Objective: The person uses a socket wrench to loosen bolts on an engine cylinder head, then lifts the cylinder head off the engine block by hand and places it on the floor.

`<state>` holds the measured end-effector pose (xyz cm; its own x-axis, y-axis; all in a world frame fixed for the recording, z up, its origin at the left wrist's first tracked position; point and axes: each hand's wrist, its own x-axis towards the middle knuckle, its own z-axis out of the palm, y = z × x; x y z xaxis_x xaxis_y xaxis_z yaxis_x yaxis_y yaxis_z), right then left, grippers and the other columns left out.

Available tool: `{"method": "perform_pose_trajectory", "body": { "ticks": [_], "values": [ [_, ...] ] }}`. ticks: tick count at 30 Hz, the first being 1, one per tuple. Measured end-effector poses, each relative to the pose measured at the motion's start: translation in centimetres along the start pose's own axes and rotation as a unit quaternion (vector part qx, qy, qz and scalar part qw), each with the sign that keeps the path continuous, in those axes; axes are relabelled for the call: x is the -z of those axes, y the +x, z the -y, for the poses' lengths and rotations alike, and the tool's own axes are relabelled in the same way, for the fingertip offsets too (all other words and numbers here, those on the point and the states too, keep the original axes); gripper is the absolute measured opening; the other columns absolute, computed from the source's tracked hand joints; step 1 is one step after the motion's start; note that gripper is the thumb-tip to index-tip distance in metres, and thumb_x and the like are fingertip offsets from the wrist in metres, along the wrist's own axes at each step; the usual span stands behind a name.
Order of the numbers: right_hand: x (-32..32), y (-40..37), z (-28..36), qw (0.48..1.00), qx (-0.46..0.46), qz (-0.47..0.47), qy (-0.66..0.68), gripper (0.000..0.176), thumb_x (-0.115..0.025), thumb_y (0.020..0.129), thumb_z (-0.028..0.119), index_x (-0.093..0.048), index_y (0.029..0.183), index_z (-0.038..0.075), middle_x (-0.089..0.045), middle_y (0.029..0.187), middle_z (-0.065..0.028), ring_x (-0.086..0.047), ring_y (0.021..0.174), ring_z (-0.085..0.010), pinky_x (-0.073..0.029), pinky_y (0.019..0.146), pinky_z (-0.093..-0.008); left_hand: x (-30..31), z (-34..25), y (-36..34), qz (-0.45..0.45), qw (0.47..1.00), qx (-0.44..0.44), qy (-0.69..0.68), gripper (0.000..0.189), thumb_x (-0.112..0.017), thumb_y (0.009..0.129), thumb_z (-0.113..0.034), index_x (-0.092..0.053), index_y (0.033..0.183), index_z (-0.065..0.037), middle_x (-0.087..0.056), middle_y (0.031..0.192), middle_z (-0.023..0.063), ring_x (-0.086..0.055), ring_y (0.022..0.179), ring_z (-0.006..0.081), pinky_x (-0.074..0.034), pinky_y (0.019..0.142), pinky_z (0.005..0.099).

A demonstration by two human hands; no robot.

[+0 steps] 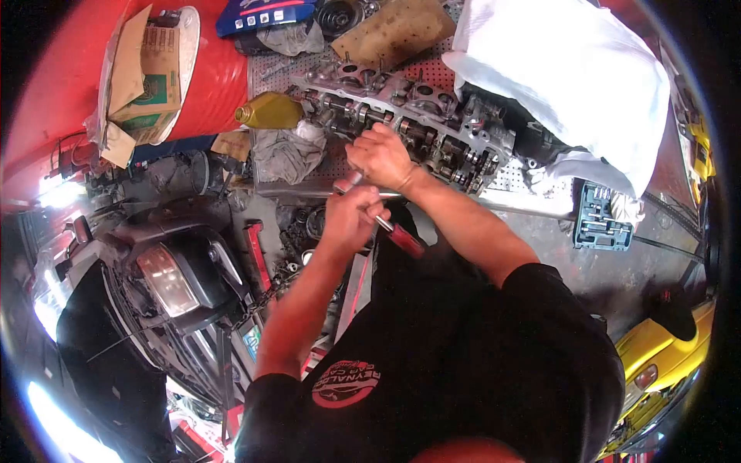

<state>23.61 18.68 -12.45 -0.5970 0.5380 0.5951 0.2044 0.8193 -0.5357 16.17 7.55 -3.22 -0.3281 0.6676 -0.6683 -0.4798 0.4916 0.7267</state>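
Observation:
My left hand point(353, 217) is closed round the metal shaft of a red-handled tool point(404, 240). The handle sticks out toward my body, and a short metal part of it shows between my two hands. Just above, my right hand point(380, 159) is a fist at the near edge of the cylinder head point(413, 116); what its fingers hold, if anything, is hidden. Shafts, springs and studs show on the cylinder head, which lies along a perforated metal bench point(509, 181).
Left on the bench are a yellow oil bottle point(270, 111) and a grey rag point(289, 154). A white cloth point(563, 77) covers parts at the right. An open tool case point(602, 218) sits beyond the bench edge. A dark car front point(181, 278) stands at my left, a yellow vehicle point(664, 355) at right.

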Motion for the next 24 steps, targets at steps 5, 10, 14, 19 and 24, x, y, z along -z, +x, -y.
{"method": "perform_pose_trajectory", "body": {
  "ticks": [5,10,14,19,24],
  "values": [
    [0.4,0.3,-0.3,0.998,-0.027,0.036,0.031,0.022,-0.068,0.066,0.01,-0.063,0.087,0.008,-0.059,0.084,-0.0046,-0.057,0.082,-0.0235,-0.04,0.074,-0.0377,1.3,0.1,1.3,-0.004,0.972,-0.121,0.203,0.014,-0.059,0.076,0.007,-0.05,0.086,0.002,-0.051,0.061,0.0047,-0.05,0.048,0.0128,-0.044,0.045,0.0299],
    [3.8,-1.7,4.4,0.974,-0.199,-0.092,0.06,0.055,-0.065,0.067,-0.001,-0.049,0.119,0.006,-0.047,0.123,-0.0192,-0.05,0.113,-0.0344,-0.04,0.096,-0.0422,1.1,-0.4,1.4,0.002,0.956,-0.155,0.248,0.021,-0.065,0.076,0.006,-0.049,0.09,0.002,-0.056,0.065,0.0072,-0.055,0.048,0.0134,-0.044,0.042,0.028],
    [3.5,-9.8,10.5,0.672,-0.445,0.049,0.59,0.046,-0.062,0.085,0.003,-0.044,0.127,0.007,-0.05,0.095,-0.0002,-0.051,0.076,-0.0094,-0.044,0.066,-0.0261,-0.6,0.7,0.0,-0.013,0.993,-0.105,0.056,0.036,-0.07,0.08,-0.002,-0.044,0.105,0.0,-0.059,0.079,0.0103,-0.061,0.054,0.0177,-0.053,0.045,0.032],
    [14.2,-2.6,10.1,0.87,-0.351,0.344,0.032,0.018,-0.063,0.082,0.016,-0.055,0.093,0.004,-0.065,0.08,-0.0176,-0.067,0.078,-0.0301,-0.052,0.066,-0.0421,-0.1,0.9,0.5,0.014,0.957,0.071,-0.28,0.025,-0.067,0.084,-0.009,-0.05,0.102,-0.005,-0.056,0.076,0.0078,-0.063,0.064,0.0264,-0.057,0.062,0.0488],
    [16.2,1.9,11.4,0.855,-0.361,0.36,-0.096,0.024,-0.065,0.077,0.025,-0.059,0.085,0.003,-0.065,0.079,-0.0211,-0.065,0.076,-0.0381,-0.051,0.068,-0.0472,-0.9,-0.7,0.5,0.022,0.957,0.019,-0.29,0.019,-0.064,0.085,-0.006,-0.055,0.102,-0.006,-0.057,0.082,0.0106,-0.062,0.065,0.028,-0.057,0.069,0.0545]
  ]
}}
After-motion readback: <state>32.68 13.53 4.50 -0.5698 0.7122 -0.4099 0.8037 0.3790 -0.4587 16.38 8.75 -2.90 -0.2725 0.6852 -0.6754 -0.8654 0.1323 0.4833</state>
